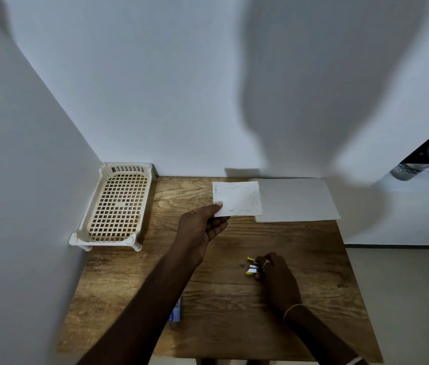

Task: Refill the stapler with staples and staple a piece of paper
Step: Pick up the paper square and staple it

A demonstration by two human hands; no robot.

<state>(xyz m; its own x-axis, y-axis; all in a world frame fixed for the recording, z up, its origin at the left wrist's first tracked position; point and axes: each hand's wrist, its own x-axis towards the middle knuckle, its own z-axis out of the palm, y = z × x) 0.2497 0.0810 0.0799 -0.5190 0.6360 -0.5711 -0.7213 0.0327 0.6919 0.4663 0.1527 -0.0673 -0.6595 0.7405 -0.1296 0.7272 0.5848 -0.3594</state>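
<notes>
Stapler (252, 267), gripped in the right hand (278, 279), sits well back from the paper (237, 198) that the left hand (202, 230) pinches by its near-left corner, up ahead and left.

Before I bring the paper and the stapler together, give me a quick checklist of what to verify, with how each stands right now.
1. Small paper gripped: ok, left hand pinches its near left corner.
2. Stapler in hand: ok, right hand is closed on it.
3. Staples loaded: cannot tell, the stapler is mostly hidden by fingers.
4. Paper free of the sheet stack: cannot tell, it overlaps the stack's left edge.
5. Bare table between the hands: ok.
6. Staple box within reach: ok, beside the left forearm.
</notes>
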